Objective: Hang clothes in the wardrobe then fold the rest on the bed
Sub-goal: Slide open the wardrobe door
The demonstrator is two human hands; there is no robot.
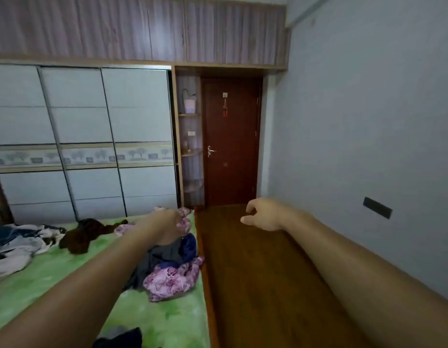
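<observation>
On my feed, nearest the camera, a dark garment [121, 336] lies at the bottom edge of the green-covered bed [54, 277]. Two bare forearms reach forward from the lower corners.

Further along the bed's right edge sits a clothes pile [171, 254] of grey, blue and pink floral pieces. Its long axis runs away from me, along that edge.

At the pile's far end, the left hand [167, 228] has its fingers curled into a pink floral cloth [184, 218] at the bed's far right corner. I judge it is gripping that cloth, though the fingertips are hidden.

The right hand [264, 214] hovers over the wooden floor [255, 285], loosely curled and holding nothing. It is well apart from the pile, so the left hand is the nearer one.

To the left on the bed lie a brown garment [83, 234] and crumpled white and blue clothes [22, 243].

Beyond the bed stands the wardrobe [92, 126], ahead and to the left, its sliding doors closed. I judge they need opening before anything is hung. A red-brown door [231, 159] closes the far end.
</observation>
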